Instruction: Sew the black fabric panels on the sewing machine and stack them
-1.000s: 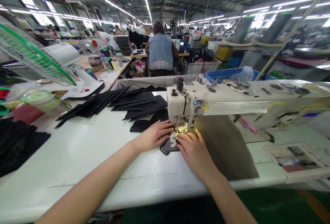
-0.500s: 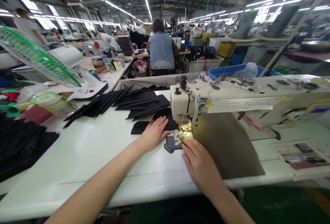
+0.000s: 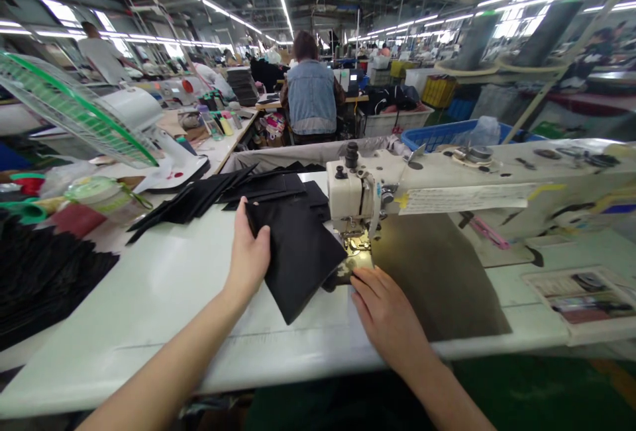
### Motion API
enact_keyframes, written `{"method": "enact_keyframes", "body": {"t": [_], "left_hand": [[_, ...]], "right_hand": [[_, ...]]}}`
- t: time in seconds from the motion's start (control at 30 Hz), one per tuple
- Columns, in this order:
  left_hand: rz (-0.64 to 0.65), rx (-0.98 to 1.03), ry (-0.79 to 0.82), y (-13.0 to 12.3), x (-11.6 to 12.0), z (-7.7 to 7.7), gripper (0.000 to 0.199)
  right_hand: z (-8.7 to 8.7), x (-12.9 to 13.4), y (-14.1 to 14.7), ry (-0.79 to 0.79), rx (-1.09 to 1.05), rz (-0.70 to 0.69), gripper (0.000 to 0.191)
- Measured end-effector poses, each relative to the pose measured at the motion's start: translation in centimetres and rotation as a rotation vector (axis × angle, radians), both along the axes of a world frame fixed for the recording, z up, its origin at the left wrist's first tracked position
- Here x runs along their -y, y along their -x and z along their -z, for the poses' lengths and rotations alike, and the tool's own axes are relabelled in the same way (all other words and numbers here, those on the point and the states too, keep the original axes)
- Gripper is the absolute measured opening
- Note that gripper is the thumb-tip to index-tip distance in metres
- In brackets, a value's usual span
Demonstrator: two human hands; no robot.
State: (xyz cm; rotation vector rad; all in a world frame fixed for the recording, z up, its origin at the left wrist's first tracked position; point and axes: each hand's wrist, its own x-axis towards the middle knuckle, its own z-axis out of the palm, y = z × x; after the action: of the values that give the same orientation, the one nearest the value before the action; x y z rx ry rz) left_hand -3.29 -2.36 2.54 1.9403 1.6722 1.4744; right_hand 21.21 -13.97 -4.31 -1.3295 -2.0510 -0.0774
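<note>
A black fabric piece [image 3: 298, 252] is pinched at its left edge by my left hand [image 3: 248, 252], thumb on top and the other fingers behind it. It is raised at a tilt, with one corner pointing down to the front and another reaching the sewing machine's [image 3: 355, 196] needle area. My right hand [image 3: 390, 312] rests at the front edge of the lit metal needle plate [image 3: 358, 260], fingers stretched out and nothing visible in them. More black fabric pieces [image 3: 268, 187] lie overlapped on the table behind the held one.
A pile of dark fabric [image 3: 44, 279] sits at the left edge, beside a white-and-green fan [image 3: 134, 113]. A small tray [image 3: 581, 302] with tools is set in the table [image 3: 169, 285] at right. Behind the machine stands a blue basket [image 3: 447, 133]. A person [image 3: 311, 93] sits ahead, facing away.
My left hand has moved left and turned up, lifting the black fabric piece off the table and swinging it towards me. My right hand has stayed at the needle plate.
</note>
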Motion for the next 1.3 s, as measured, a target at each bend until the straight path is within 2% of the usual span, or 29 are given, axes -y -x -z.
{"method": "enact_keyframes", "body": {"t": [0.03, 0.07, 0.17, 0.2, 0.27, 0.37, 0.47, 0.53, 0.63, 0.77, 0.87, 0.97, 1.13, 1.3], "left_hand": [[0.05, -0.149, -0.041, 0.4, 0.4, 0.4, 0.067], [0.151, -0.325, -0.066, 0.8, 1.0, 0.8, 0.067], [0.509, -0.773, -0.022, 1.3, 3.4, 1.3, 0.061], [0.553, -0.864, 0.027, 1.2, 4.3, 1.2, 0.058], [0.545, -0.968, 0.135, 0.7, 5.7, 0.7, 0.055], [0.559, -0.982, 0.183, 0.3, 6.7, 0.8, 0.056], [0.602, -0.932, 0.116, 0.6, 6.9, 2.4, 0.06], [0.565, -0.93, 0.107, 0.9, 7.1, 3.7, 0.064], [0.473, -0.924, 0.137, 0.9, 7.6, 4.7, 0.066], [0.413, -0.887, 0.154, -0.9, 7.7, 4.0, 0.067], [0.588, -0.882, 0.168, -2.7, 6.7, 3.1, 0.058], [0.748, -0.889, 0.214, -3.6, 5.1, 2.5, 0.06], [0.801, -0.873, 0.214, -3.6, 3.2, 2.2, 0.062], [0.818, -0.861, 0.187, -3.6, 2.5, 2.2, 0.063]], "right_hand": [[-0.1, 0.0, -0.1, 0.001, -0.025, 0.0, 0.026], [-0.3, -0.1, -0.2, 0.001, -0.058, 0.009, 0.026], [-1.6, -0.1, 0.0, -0.018, -0.175, 0.076, 0.026], [-2.3, -0.1, 0.3, -0.029, -0.205, 0.093, 0.026], [-3.7, -0.1, 1.6, -0.044, -0.24, 0.081, 0.027], [-4.8, -0.1, 4.5, 0.008, -0.234, -0.068, 0.034], [-3.7, -0.1, 6.6, 0.12, -0.133, -0.18, 0.045], [-2.2, 0.0, 6.8, 0.168, -0.05, -0.129, 0.047], [-0.3, 0.4, 4.9, 0.173, 0.058, -0.003, 0.044], [-0.1, 0.9, 1.7, 0.131, 0.165, 0.048, 0.04], [-0.9, 0.6, 0.6, 0.13, 0.204, 0.031, 0.037], [-1.1, -0.2, 0.5, 0.131, 0.19, 0.047, 0.036], [-0.9, -1.0, 0.5, 0.133, 0.151, 0.065, 0.035], [-1.1, -1.3, 0.5, 0.153, 0.146, 0.087, 0.035]]}}
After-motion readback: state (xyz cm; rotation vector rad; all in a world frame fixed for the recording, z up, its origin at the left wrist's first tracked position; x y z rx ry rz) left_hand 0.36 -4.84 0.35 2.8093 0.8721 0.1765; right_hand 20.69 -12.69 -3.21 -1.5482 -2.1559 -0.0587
